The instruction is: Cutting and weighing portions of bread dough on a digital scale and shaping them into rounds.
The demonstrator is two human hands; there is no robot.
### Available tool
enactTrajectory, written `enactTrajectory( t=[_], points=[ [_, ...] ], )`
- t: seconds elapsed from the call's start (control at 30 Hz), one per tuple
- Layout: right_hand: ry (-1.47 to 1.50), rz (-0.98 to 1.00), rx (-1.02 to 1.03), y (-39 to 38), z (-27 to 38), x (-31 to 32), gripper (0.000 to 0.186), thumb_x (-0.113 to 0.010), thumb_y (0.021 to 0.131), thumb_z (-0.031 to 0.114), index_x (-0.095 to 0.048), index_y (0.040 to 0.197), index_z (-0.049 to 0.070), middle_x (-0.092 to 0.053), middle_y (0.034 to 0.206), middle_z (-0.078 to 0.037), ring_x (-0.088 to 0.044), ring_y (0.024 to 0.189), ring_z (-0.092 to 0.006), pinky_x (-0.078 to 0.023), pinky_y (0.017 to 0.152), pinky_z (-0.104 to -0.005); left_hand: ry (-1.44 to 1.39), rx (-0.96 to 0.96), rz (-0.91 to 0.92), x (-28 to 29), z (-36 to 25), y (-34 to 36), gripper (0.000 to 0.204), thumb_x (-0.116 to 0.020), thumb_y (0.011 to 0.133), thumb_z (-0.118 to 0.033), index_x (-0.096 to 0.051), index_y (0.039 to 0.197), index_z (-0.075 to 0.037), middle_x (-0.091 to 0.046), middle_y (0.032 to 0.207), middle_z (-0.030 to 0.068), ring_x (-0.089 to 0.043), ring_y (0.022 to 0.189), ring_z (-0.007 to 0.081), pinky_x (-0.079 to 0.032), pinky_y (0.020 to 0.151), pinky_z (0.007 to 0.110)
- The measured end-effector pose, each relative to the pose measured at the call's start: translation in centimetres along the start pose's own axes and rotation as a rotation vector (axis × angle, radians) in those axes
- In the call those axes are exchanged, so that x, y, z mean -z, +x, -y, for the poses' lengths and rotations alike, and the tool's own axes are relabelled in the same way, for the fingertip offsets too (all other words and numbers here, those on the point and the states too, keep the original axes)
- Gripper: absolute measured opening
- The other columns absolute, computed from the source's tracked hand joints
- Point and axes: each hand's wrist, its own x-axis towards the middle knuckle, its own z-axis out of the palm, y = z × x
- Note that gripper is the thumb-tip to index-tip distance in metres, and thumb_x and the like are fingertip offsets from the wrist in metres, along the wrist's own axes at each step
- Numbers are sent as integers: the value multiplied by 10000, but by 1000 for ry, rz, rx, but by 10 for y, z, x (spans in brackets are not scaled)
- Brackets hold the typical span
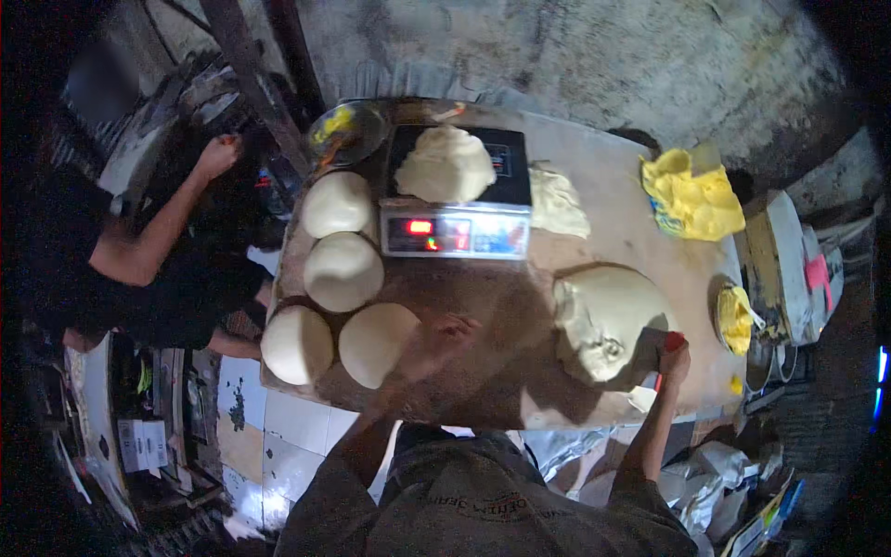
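Observation:
A lump of dough (444,162) sits on the black-topped digital scale (455,232). My left hand (445,330) is blurred by motion over the board (483,362), right of four smooth dough balls (343,269); its grip is unclear. My right hand (673,357) grips a red-handled scraper (648,390) beside the large dough mass (608,320). A flattened dough piece (557,204) lies to the right of the scale.
Yellow fat on a wrapper (691,190) and a small yellow-filled container (735,316) are on the right. A plate (348,130) stands at the back left. Another person (158,241) is at the left, beside a wooden post (251,84).

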Motion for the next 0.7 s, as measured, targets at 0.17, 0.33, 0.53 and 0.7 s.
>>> enactTrajectory(
  t=[0.17,0.33,0.53,0.7],
  points=[
    [-693,-453,73,-36,116,-6,608,-669,681,350,-433,1185,106,-535,1087,-158,-408,1130,-301,-399,875,-409,-84,249,-369,133,-24,-17,131,-550,812,-62,-574,935,-20,-569,1012,76,-532,939,158,-417,830,285],
    [586,25,1035,-89,398,-34,440,-637,743,132,-491,1151,56,-503,1123,-197,-466,1066,-339,-370,908,-379,-14,419,-493,171,-21,1,174,-569,830,-145,-580,945,-16,-587,946,64,-543,903,147,-418,817,269],
    [-338,253,929,-145,591,-70,689,-378,823,554,-261,1334,106,-172,1363,-269,-295,1188,-459,-360,908,-507,106,338,-375,180,-11,33,250,-568,835,-243,-591,908,-5,-597,861,56,-560,827,135,-438,749,277],
    [-349,107,917,-111,596,-122,566,-510,794,422,-413,1217,60,-330,1259,-297,-430,1098,-410,-436,816,-486,219,244,-438,207,-7,97,239,-557,833,-211,-597,921,7,-609,792,69,-566,763,130,-443,704,269]
  ],
)
